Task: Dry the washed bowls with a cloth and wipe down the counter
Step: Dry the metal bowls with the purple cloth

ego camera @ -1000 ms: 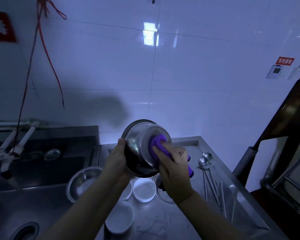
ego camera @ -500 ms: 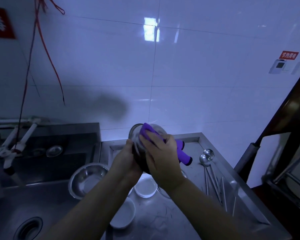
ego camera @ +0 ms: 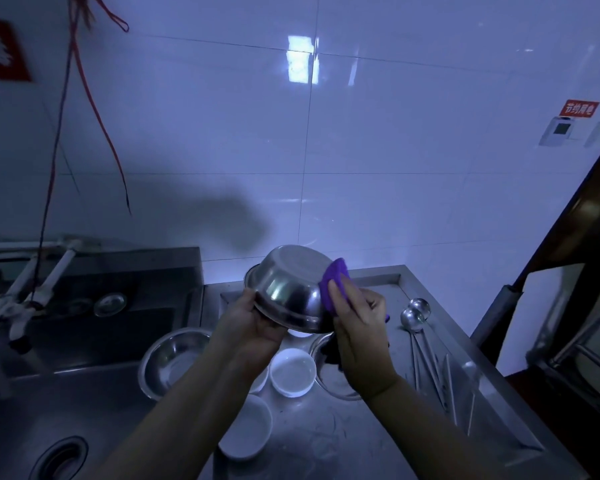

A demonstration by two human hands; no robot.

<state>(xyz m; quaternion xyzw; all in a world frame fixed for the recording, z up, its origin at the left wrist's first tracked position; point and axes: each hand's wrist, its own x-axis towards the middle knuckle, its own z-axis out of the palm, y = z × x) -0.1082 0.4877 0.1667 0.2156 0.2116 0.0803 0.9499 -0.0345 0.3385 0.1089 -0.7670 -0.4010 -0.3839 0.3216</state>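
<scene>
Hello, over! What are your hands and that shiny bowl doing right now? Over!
Left hand grips the steel bowl by its rim, bottom up. Right hand presses the purple cloth on its outside. Nothing in the way.

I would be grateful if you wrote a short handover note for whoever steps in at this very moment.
Left hand: grips the rim of the upturned stainless steel bowl, held above the counter.
Right hand: presses the purple cloth against the bowl's outer right side.
On the steel counter: a second steel bowl at the left, three small white bowls, the clearest one in the middle, and long-handled metal ladles at the right.
Done: the held bowl is being wiped; I cannot tell whether it is dry.
Left: finish it, dry the other bowls, wipe down the counter.
</scene>
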